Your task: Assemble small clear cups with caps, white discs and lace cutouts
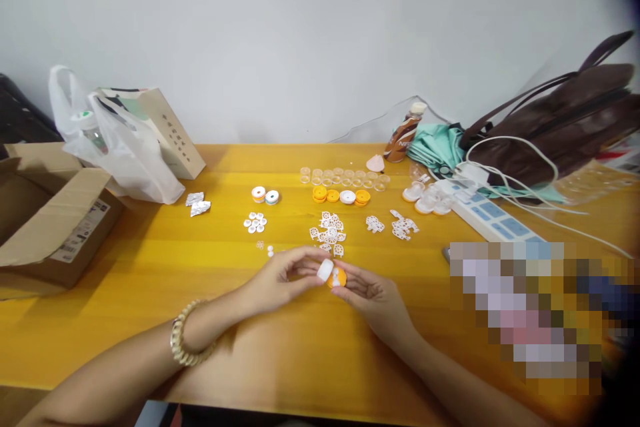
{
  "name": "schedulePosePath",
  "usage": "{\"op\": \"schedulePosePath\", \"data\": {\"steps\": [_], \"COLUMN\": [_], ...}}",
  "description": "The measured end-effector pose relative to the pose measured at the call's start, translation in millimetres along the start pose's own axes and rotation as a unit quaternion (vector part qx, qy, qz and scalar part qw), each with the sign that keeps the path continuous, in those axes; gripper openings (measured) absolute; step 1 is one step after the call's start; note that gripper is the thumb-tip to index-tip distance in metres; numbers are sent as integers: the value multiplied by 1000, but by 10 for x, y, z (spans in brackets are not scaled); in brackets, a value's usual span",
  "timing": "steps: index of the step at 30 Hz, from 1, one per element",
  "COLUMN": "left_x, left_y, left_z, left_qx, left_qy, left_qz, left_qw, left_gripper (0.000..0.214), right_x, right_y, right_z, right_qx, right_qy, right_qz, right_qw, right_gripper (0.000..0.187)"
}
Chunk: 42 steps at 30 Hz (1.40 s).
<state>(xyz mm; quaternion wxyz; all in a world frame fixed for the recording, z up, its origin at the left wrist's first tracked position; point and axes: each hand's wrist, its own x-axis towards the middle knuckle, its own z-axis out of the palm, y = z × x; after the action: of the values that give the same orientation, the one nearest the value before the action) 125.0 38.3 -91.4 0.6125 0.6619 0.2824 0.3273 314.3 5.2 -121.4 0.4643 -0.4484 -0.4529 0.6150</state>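
Pinched in the fingers of my left hand [287, 275] is a small whitish round cup-like piece [325, 271]. My right hand [373, 295] grips an orange disc-shaped piece [341, 277] with white parts inside. The two pieces meet or nearly meet; I cannot tell whether they touch. Just beyond my hands lies a pile of white lattice-like plastic parts [330, 233]. Behind that pile is a row of orange and white round pieces [341, 196], and farther back stand clear plastic cups [345, 178]. Small white discs [255, 221] are grouped to the left.
At left are an open cardboard box [55, 233], a white plastic bag [125, 160] and a paper bag [173, 140]. On the right lie a power strip [493, 213] with cables, a dark handbag [560, 120] and clear-lidded pieces [430, 199]. A brown bottle [404, 133] stands near the wall.
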Motion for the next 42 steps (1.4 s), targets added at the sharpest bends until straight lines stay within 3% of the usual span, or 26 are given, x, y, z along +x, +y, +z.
{"op": "schedulePosePath", "data": {"steps": [5, 9, 15, 22, 33, 42], "left_x": [-62, -71, -73, -83, -81, -80], "left_y": [85, 100, 61, 43, 32, 82], "left_z": [99, 128, 104, 101, 90, 92], "left_qx": [225, 320, 347, 363, 377, 389], "left_qy": [21, 15, 6, 9, 12, -22], "left_qz": [76, 112, 118, 132, 114, 108], "left_qw": [971, 941, 930, 923, 919, 914], "left_gripper": [32, 33, 32, 33, 29, 31], "right_x": [-6, -15, -4, -13, -27, -33], "right_y": [26, 49, 62, 79, 39, 21], "right_z": [4, -1, -16, -5, 6, -3], "right_qx": [4, -11, -13, 11, 40, 43], "right_qy": [-30, -39, -62, -38, -30, -27], "right_qz": [-15, -17, -13, 6, 20, 50], "right_qw": [999, 999, 998, 999, 999, 997], "right_gripper": [40, 38, 39, 46, 30, 30]}}
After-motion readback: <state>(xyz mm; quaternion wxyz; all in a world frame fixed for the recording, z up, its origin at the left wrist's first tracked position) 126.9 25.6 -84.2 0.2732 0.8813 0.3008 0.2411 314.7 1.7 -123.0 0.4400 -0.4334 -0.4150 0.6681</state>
